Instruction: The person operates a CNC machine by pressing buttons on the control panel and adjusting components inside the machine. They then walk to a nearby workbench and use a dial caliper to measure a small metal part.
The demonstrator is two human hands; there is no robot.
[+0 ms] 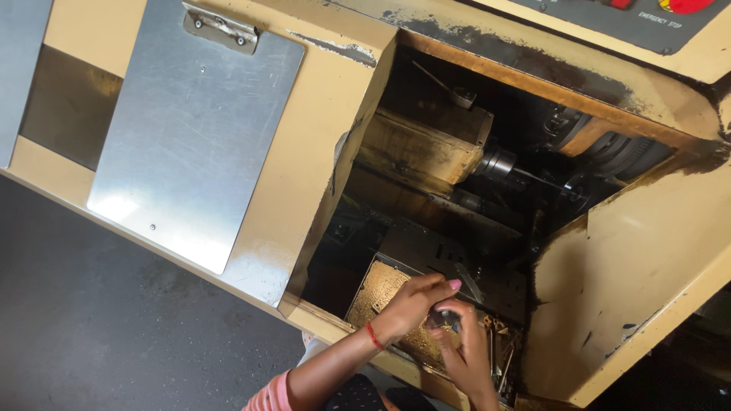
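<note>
Hands meet low centre of the frame, inside the machine opening (487, 198). I read my left hand (415, 301) and right hand (464, 350) both pinched on a small dark part (444, 318). Recommended: steady it over the chip tray (381, 285), fingers clear of the spindle (499, 164).

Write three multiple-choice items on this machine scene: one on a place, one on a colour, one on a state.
1. Where are the two hands?
A. On the metal plate
B. At the lower edge of the machine opening
C. On the floor

2. What colour is the wrist band?
A. Red
B. Blue
C. White

3. How do the hands stand?
A. Far apart
B. Flat on the panel
C. Together around a small item

B: the left hand and right hand sit low in the machine opening.
A: the wrist band is red.
C: both hands' fingers close on a small item, too small to tell.
</note>
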